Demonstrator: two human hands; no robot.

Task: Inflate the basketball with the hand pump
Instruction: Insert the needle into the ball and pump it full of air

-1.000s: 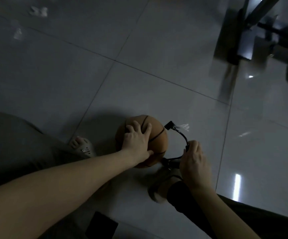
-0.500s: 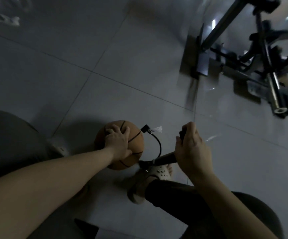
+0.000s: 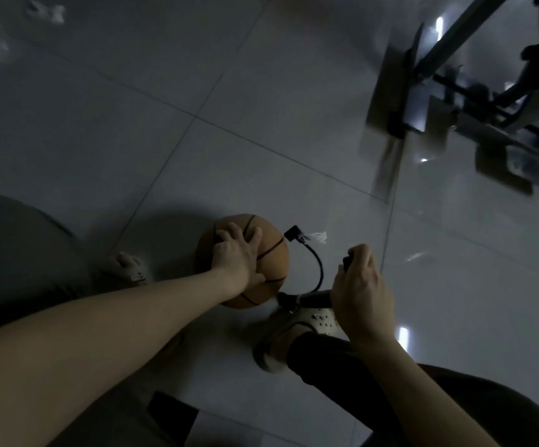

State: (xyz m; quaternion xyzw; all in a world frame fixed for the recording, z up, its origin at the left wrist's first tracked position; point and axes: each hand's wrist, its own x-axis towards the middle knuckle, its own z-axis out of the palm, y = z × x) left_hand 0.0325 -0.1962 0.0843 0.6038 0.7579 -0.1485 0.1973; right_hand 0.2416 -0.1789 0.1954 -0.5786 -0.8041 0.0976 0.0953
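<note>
On the tiled floor (image 3: 261,124), low centre of view, sits the basketball (image 3: 271,262), between the person's 2 feet. Left hand (image 3: 234,258) lies on top of it, fingers spread wide and flat vs. the skin, thumb down the near side; it presses, doesn't wrap. Right hand (image 3: 363,298) is just right of the ball, fingers curled tight round the handle end of the hand pump (image 3: 313,299).

Key relation: the pump's long axis runs approx. level, nose pointing left at the ball's lower right side, barrel sticking out of the fist, just above the right sandal (image 3: 321,317). From the nose the black hose (image 3: 319,266) loops up and back to a connector (image 3: 291,234) at the ball's upper right edge, next to a bit of white string (image 3: 318,237). Can't tell if the needle is seated in the valve; too dark.

Judgement: pumping stage. The stroke should run along that axis, away from and back toward the ball, w/ the left hand as the brace. Risk: the ball rolls or the connector tugs loose. How full the ball is can't be read.
</note>
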